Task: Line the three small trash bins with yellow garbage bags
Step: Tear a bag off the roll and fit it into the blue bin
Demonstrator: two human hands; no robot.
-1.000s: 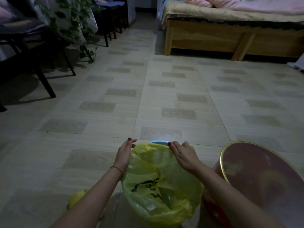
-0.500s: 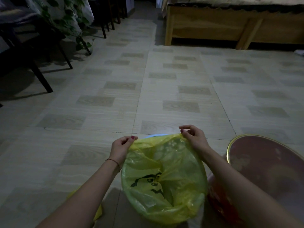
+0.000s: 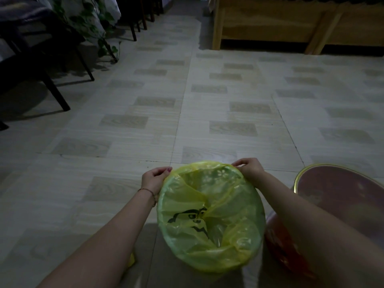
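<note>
A yellow garbage bag (image 3: 209, 217) with a black print is spread open over a small bin on the floor; the bin itself is hidden under the plastic. My left hand (image 3: 154, 179) pinches the bag's rim at its far left. My right hand (image 3: 249, 169) pinches the rim at its far right. The bag's mouth is stretched round and wide between both hands. A red bin (image 3: 299, 179) with a gold rim stands just to the right, unlined, partly behind my right forearm.
A scrap of yellow plastic (image 3: 131, 260) peeks out under my left forearm. Dark chair legs (image 3: 60, 96) and a leafy plant (image 3: 104, 44) stand at the far left. A wooden bed frame (image 3: 270, 26) runs along the far right. Tiled floor lies ahead.
Both hands have pulled the bag's rim further apart and over the bin's far edge; the blue rim seen earlier is now covered. The view has tilted downward.
</note>
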